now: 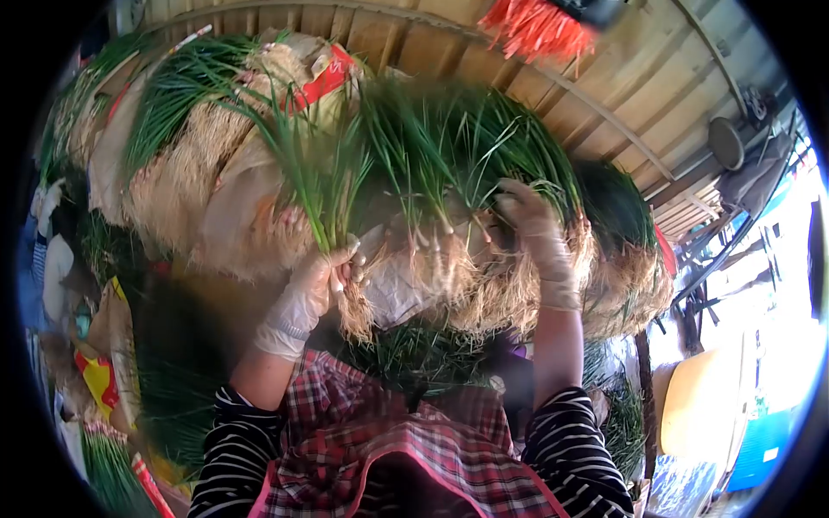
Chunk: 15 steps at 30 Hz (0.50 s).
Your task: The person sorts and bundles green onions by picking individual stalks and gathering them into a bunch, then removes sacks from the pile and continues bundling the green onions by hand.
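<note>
My left hand (324, 281), in a thin clear glove, is closed around a bunch of green onions (330, 229). Its green leaves fan upward, and the pale roots hang below my fingers. To the right, my gloved right hand (528, 216) is over the large heap of green onions (449, 129). Its fingers look loosely bent and apart, touching or just above the leaves, with nothing plainly held. Several loose stalks (436, 229) lie between my hands, their stringy roots (466, 281) toward me.
More bundled green onions (190, 104) with matted roots lie at the upper left, with red and beige sacking (324, 82) among them. Cut leaves (414, 354) cover the area before my plaid apron. Behind the heap rises a ribbed wall (596, 104). A blue crate (764, 449) stands at right.
</note>
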{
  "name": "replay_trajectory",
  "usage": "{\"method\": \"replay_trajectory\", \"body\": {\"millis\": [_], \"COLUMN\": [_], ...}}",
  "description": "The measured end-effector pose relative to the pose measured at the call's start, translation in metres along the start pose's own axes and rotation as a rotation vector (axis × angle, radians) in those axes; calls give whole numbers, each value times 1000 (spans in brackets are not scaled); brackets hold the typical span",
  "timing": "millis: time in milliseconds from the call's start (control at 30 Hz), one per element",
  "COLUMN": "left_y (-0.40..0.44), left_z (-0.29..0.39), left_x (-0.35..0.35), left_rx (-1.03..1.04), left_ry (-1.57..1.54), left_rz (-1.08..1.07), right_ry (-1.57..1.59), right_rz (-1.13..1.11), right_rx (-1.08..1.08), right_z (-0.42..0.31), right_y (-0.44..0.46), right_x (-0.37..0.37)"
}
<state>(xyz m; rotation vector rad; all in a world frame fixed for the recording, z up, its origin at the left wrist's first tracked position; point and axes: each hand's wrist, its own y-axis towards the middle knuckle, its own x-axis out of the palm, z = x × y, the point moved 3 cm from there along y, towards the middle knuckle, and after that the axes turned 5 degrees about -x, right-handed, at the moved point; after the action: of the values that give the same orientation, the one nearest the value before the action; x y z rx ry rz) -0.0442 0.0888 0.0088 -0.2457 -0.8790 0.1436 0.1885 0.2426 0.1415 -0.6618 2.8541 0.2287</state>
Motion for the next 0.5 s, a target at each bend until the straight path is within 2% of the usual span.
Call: {"method": "replay_trajectory", "body": {"millis": [33,67,100,133,200,267,367,400,433,467,500], "left_y": [-1,-1,1,3,4,8,7,9,6,1,-2], "left_z": [-3,-9,-16,-19,-27,-30,-28,-29,-26,-25,-25], "left_x": [-6,-10,-13,-14,-12,-12,-6,-12,-10,-6,4], "left_rx": [-15,-46,-78,-105,-116,-124,-76,-46,-79,-126,-140], "left_ry": [-36,-40,-44,-45,-22,-16,-93,0,11,23,-34], "left_rz": [-9,-27,-48,-74,12,-35,-142,-21,75,173,126], "right_ry": [13,225,-512,-932,-1007,-1118,-1011,-931,-813,-264,-446], "right_rz": [69,72,-119,-109,-148,-184,-135,-115,20,117,29], "right_rx": [22,-9,-33,-134,-267,-359,-250,-187,-373,-178,-271], "right_z": [4,22,53,72,87,85,72,65,13,-22,-13], "right_y": [0,2,13,12,10,8,29,40,27,15,7], "right_x": [-14,-26,-49,-51,-20,26,27,20,21,24,29]}}
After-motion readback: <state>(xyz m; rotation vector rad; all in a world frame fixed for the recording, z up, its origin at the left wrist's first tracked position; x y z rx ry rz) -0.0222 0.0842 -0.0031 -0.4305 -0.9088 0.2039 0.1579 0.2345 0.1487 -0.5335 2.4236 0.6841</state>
